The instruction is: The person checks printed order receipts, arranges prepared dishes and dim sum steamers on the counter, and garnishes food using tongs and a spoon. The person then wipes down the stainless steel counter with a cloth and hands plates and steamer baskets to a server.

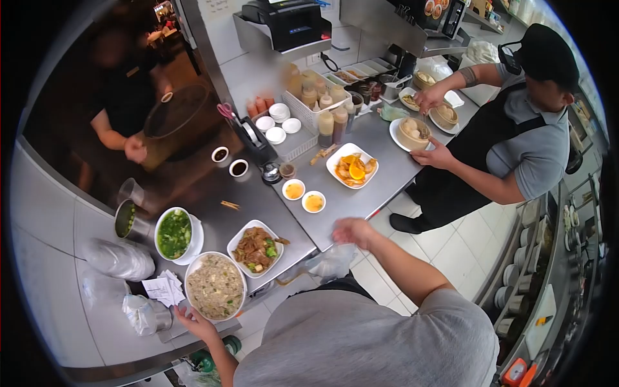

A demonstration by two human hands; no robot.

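**Left hand at the rice bowl, right hand over the counter's edge**

My left hand [193,324] is open, palm up, fingers apart at the seven o'clock rim of the rice bowl [216,287]; whether it takes any of the bowl's weight I can't tell. My right hand [353,233] is out at two o'clock from that bowl, at the edge of the steel counter [274,205]; it is blurred, so I can't tell how wide it is, though I see nothing held in it.

The rice bowl sits near the counter's edge, filled with rice and green bits; at one o'clock from it is the noodle dish [255,249], with greens on top; at eleven is the green soup [174,233], its bowl on a white plate [198,240]; at nine lie the paper slips [164,288]; at twelve, farther off, are two dark sauce saucers [229,161].

Between one and two o'clock stand two yellow cups [304,195], and beyond them the square dish [352,166] with orange slices on the food.

At two o'clock in my view a co-worker [509,122] in a black cap has one hand at a bamboo steamer [413,133]; at ten another person [122,90] holds a dark round tray [177,111].
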